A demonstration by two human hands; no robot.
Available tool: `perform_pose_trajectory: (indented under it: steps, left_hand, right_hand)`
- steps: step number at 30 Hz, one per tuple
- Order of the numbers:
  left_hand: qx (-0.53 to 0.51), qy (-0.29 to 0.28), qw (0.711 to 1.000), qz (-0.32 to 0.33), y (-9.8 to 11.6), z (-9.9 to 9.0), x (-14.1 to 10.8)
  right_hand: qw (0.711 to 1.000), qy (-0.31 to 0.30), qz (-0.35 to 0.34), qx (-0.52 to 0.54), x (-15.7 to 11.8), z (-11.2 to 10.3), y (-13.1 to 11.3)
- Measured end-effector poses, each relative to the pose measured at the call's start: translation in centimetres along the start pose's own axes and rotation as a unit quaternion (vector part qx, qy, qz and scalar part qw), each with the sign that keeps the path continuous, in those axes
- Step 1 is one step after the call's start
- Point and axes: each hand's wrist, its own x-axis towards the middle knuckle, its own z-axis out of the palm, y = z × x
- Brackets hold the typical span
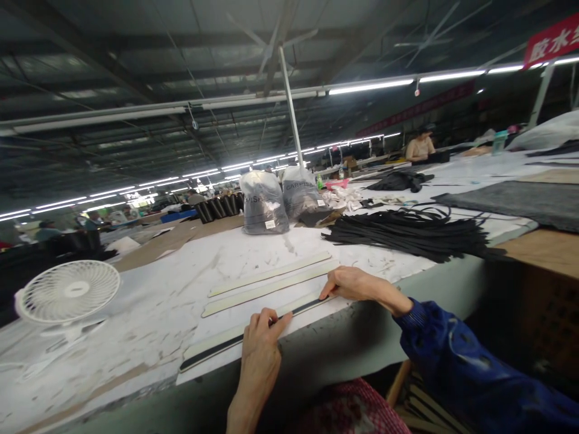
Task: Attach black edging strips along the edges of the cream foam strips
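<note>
A narrow black strip (pixel 212 352) lies along a longer cream-coloured strip (pixel 192 348) near the table's front edge. My left hand (pixel 263 343) is closed on the black strip around its middle, fingers curled and the thumb along it. At the far right end, my right hand (pixel 350 283) pinches the same black strip down against the pale one. Beyond them, two more cream strips, a nearer one (pixel 266 292) and a farther one (pixel 271 274), lie side by side on white paper. The fingertips partly hide the black strip.
To the left stands a white fan (pixel 72 292). A heap of black straps (pixel 407 232) lies at the right, beside grey felt-like sheets (pixel 520 202). Filled plastic bags (pixel 263 202) stand at the back. A co-worker (pixel 420 146) sits at the far right.
</note>
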Motion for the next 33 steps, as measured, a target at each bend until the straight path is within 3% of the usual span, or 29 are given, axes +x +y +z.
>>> perform_pose_trajectory:
  steps: [4,8,10,15,20,23,27,33]
  left_hand:
    - [-0.058,0.007,0.998,0.001,-0.3,-0.7,0.1]
    - [-0.122,0.152,0.979,-0.051,0.6,-2.0,0.4]
    - [-0.151,0.174,0.971,-0.057,1.9,-2.3,1.1]
    - [-0.262,0.031,0.964,0.007,5.0,0.0,4.0]
    - [-0.203,-0.045,0.977,0.048,5.0,2.5,5.1]
    - [-0.168,-0.053,0.983,0.051,5.2,2.5,5.0]
    - [-0.092,-0.078,0.992,0.038,6.7,1.5,5.3]
    - [0.003,-0.112,0.993,0.04,8.2,0.9,5.5]
  right_hand:
    - [1.0,0.006,0.004,-0.005,0.1,0.3,0.1]
    - [1.0,0.01,0.001,-0.01,0.3,0.6,0.4]
    - [1.0,0.01,-0.001,-0.015,0.4,0.5,0.4]
    - [0.999,0.001,0.005,-0.033,0.0,0.2,-0.3]
    - [1.0,0.004,-0.028,-0.011,-0.2,-0.3,0.5]
    - [0.997,0.029,-0.029,0.058,-0.7,-1.3,2.7]
    - [0.988,0.074,0.039,0.133,-2.1,-2.3,5.9]
    - [0.983,0.072,0.077,0.152,-2.6,-0.9,7.6]
